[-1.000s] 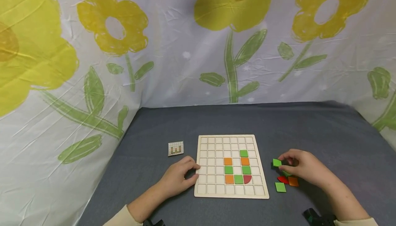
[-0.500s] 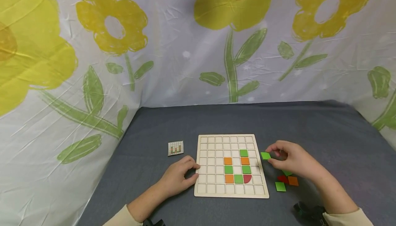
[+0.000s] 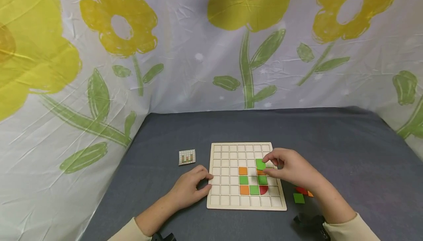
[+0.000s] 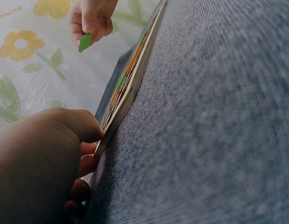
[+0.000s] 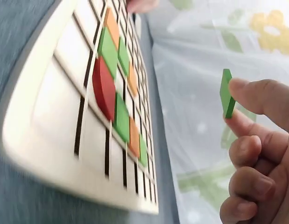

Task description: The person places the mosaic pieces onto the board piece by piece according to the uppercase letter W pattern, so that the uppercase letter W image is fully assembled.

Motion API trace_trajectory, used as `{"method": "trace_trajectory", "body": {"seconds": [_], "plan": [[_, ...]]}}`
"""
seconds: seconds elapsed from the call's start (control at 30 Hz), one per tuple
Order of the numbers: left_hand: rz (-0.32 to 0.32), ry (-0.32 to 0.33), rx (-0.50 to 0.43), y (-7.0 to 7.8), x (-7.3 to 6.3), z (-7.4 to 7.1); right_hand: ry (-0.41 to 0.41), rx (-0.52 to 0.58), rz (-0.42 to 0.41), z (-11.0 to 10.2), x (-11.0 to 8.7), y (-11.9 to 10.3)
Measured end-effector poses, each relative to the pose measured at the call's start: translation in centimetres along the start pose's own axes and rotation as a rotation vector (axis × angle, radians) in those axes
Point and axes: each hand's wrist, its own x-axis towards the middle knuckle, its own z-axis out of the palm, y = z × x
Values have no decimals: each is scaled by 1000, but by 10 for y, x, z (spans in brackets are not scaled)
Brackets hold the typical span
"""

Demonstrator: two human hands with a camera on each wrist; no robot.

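Right hand (image 3: 294, 169): over the board's right half, a green tile (image 3: 260, 164) pinched narrowly between thumb and forefinger; remaining fingers curled inward. Right wrist view has the tile in the air, apart from the board (image 3: 228, 156). From the head view it covers the far end of the right-hand column and part of an orange square (image 3: 260, 172) there.

Left hand (image 3: 188, 187): at the board's left edge, thumb and forefinger spread fairly wide, tips touching the rim.

Board lies flat on grey cloth (image 3: 330, 134). Left column of pieces, far to near: orange, green, orange. Near row continues rightward with a green square (image 3: 254, 189), then a red piece (image 3: 263, 190), rounded on one side. Right column, far side of the red: green, orange, green; the farthest green shows only in the right wrist view.

Card (image 3: 187, 157), small, printed with a grid, left of the board and beyond the left hand.

Right of the board, near side: a loose green square (image 3: 299, 198), with red and orange bits just beside it, partly hidden by the forearm.

Pale sleeves (image 3: 350, 230) on both arms. Far side: white backdrop (image 3: 185, 32), yellow flowers (image 3: 143, 13).
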Motion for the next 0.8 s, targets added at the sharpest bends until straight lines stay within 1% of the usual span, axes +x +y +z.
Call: {"method": "trace_trajectory", "body": {"seconds": [0.13, 0.23, 0.37, 0.43, 0.67, 0.8], "plan": [[0, 0, -4, 1, 0, -1, -8, -31, -12, 13, 7, -8], [-1, 0, -8, 1, 0, -1, -24, -53, -44, 23, 12, -14], [-2, -1, -9, 2, 0, -2, -41, -70, -76, 33, 17, -21], [-1, -2, -6, 2, 0, -2, -45, -73, -80, 37, 19, -25], [-2, -2, 11, 3, 0, -2, -72, -142, -27, 52, 21, -36], [1, 4, 17, 2, 0, -1, -89, -191, -16, 63, 21, -38]]}}
